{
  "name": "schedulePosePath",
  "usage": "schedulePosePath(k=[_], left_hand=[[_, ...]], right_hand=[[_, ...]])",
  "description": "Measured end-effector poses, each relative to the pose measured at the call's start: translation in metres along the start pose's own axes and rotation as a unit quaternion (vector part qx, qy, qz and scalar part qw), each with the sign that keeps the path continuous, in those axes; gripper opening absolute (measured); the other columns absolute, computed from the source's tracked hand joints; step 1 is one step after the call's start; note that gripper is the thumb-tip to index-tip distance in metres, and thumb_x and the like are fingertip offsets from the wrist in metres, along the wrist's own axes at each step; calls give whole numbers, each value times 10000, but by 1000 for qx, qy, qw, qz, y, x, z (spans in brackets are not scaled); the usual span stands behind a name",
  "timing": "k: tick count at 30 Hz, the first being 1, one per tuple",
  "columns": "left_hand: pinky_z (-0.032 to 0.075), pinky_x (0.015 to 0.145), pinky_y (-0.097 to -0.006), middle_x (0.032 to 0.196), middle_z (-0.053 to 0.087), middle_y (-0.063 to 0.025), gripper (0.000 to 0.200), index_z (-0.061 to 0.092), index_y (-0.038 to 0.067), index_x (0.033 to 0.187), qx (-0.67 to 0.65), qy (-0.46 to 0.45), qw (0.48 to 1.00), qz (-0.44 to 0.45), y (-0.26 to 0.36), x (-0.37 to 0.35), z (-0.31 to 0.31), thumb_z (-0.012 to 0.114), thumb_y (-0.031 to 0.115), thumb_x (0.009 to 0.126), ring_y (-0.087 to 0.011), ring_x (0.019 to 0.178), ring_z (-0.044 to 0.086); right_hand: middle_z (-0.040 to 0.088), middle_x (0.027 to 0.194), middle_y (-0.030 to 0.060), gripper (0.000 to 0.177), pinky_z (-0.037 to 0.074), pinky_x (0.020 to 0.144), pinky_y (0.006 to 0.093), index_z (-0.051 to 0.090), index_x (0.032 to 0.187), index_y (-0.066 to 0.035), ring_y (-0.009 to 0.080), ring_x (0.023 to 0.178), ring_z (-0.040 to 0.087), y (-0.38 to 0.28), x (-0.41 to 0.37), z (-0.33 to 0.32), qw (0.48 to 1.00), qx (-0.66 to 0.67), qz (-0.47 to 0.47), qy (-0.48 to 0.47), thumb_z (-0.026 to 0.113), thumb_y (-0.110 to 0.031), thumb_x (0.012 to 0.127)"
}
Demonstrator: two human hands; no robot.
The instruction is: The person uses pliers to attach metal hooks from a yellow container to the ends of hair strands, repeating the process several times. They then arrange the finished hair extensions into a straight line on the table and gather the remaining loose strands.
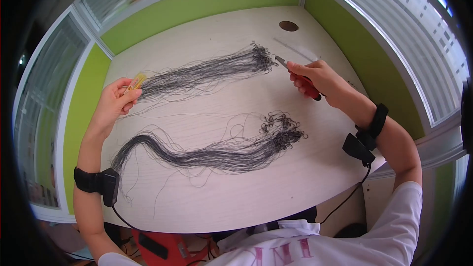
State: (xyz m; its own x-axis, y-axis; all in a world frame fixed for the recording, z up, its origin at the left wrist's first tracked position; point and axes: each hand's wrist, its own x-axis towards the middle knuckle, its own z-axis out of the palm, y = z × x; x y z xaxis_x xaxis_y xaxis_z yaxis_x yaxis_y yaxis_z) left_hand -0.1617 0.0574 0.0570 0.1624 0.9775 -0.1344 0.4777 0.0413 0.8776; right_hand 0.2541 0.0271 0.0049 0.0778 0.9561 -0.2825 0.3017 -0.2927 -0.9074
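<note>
left hand (117,99) pinched a yellow thing (134,83) by the left end of the far bundle (207,71) on the desk (246,207) | right hand (320,80) gripped pliers (282,62), tips just beside its curly ends (262,59) | strand-picking, I'd guess; next move kinda called for steady aim

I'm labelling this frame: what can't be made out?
Head view:
Small yellow piece: markings too small; left hand covers part.
Upper bundle of thin dark strands: strands too fine to count; left end partly behind that hand.
Red-handled metal tool: grip partly hidden by right hand.
</note>
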Motion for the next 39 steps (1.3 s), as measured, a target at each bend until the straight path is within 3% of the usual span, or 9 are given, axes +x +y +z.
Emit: schedulePosePath(k=[8, 14, 16, 23, 30, 33, 35, 37, 39], left_hand=[[292, 473, -189, 689, 529, 37, 196, 575, 31, 1008, 73, 130, 987, -52, -98, 31, -89, 671, 143, 879, -22, 545, 424], [308, 484, -197, 718, 569, 21, 220, 573, 12, 1034, 82, 104, 990, -42, -111, 34, -83, 669, 136, 879, -29, 556, 442], [310, 486, -199, 716, 569, 20, 221, 573, 11, 1037, 77, 98, 992, -31, -112, 35, -81, 668, 133, 879, -30, 557, 446], [327, 490, -204, 713, 579, 7, 218, 571, 4, 1034, 98, 110, 989, 1, -121, 40, -85, 662, 133, 884, -43, 564, 469], [338, 495, -210, 719, 588, 9, 203, 568, 30, 1030, 129, 133, 983, 6, -134, 45, -91, 638, 180, 913, -42, 591, 490], [392, 557, -236, 776, 602, -10, 201, 572, 45, 1006, 96, 151, 984, -9, -142, 51, -99, 609, 229, 937, -76, 673, 531], [444, 676, -282, 847, 609, -31, 233, 583, 45, 995, 238, 216, 940, 114, -162, 65, -110, 597, 271, 943, -119, 763, 548], [452, 797, -348, 927, 617, -84, 255, 593, 30, 993, 236, 235, 935, 121, -146, 59, -108, 610, 277, 931, -198, 869, 566], [443, 838, -378, 984, 621, -129, 266, 604, 32, 1004, 301, 300, 889, 169, -132, 51, -106, 618, 284, 921, -258, 928, 571]], right_hand=[[573, 640, 21, 420, 426, 443, 246, 637, 757, -37, 105, 516, 535, -6, 16, 7, 995, -68, 70, -11, 667, -436, 886], [580, 614, 31, 399, 423, 421, 250, 648, 757, -29, 119, 475, 526, -14, 19, 12, 993, -75, 93, -18, 713, -411, 849], [552, 627, 53, 351, 387, 399, 296, 615, 740, -9, 149, 475, 499, -14, 19, 15, 993, -72, 90, -7, 709, -325, 860], [582, 658, 62, 350, 416, 414, 286, 633, 768, -1, 154, 490, 524, -20, 11, 14, 992, -72, 101, -3, 725, -330, 847], [586, 626, 47, 431, 434, 435, 262, 660, 780, -10, 142, 497, 548, -17, 5, 6, 992, -72, 97, -25, 714, -435, 836], [586, 628, 45, 434, 433, 451, 255, 666, 786, -14, 133, 509, 549, -16, -1, 4, 992, -81, 87, -40, 700, -442, 844], [584, 629, 43, 429, 431, 461, 249, 669, 788, -15, 128, 514, 548, -13, -8, 0, 991, -88, 86, -53, 692, -439, 851], [576, 612, 50, 433, 422, 457, 262, 657, 751, -7, 136, 478, 521, -9, -10, -4, 990, -112, 56, -59, 701, -428, 842], [544, 571, 51, 402, 341, 438, 248, 647, 713, -6, 124, 460, 483, -4, -16, -5, 993, -98, 36, -50, 702, -385, 835]])
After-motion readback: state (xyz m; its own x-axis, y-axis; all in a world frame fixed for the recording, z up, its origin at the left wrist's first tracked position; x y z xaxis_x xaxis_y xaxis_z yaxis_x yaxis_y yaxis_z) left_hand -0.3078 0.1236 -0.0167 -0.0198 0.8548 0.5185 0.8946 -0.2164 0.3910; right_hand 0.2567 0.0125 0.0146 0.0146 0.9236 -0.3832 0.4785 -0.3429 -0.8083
